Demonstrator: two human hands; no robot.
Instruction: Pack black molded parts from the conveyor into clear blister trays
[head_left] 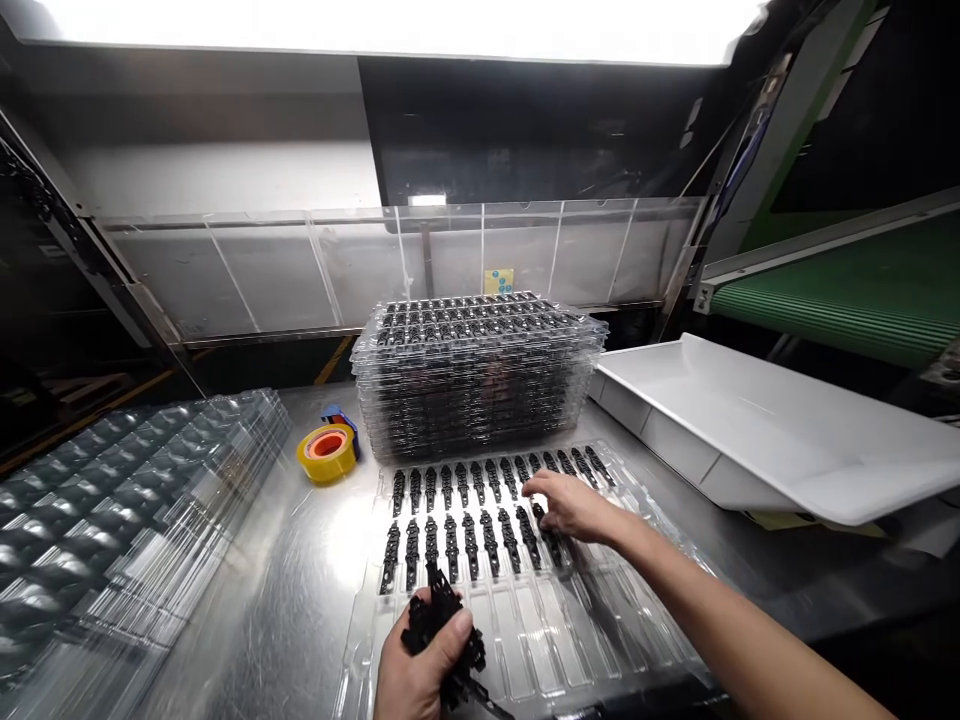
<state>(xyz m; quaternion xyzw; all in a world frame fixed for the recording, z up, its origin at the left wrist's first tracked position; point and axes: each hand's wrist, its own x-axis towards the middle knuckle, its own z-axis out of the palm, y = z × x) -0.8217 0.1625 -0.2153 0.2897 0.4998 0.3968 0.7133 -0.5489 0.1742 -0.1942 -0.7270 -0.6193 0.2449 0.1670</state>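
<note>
My left hand (424, 655) is closed around a bunch of black plastic parts (444, 635), low in the view over the near edge of a clear blister tray (536, 655). Rows of narrow black parts lie in the tray's slots, the back row full and the second row filled from the left. At the right end of that second row, my right hand (574, 508) has its fingertips pinched on one black plastic part (553, 545), which sits in or just at its slot. The palm and the other fingers partly hide this part.
Behind the tray stands a tall stack of filled clear trays (476, 390). A stack of clear trays (142, 510) is at left. A yellow tape roll (326, 455) lies between the stacks. At right are a white bin (750, 430) and a green conveyor belt (847, 300).
</note>
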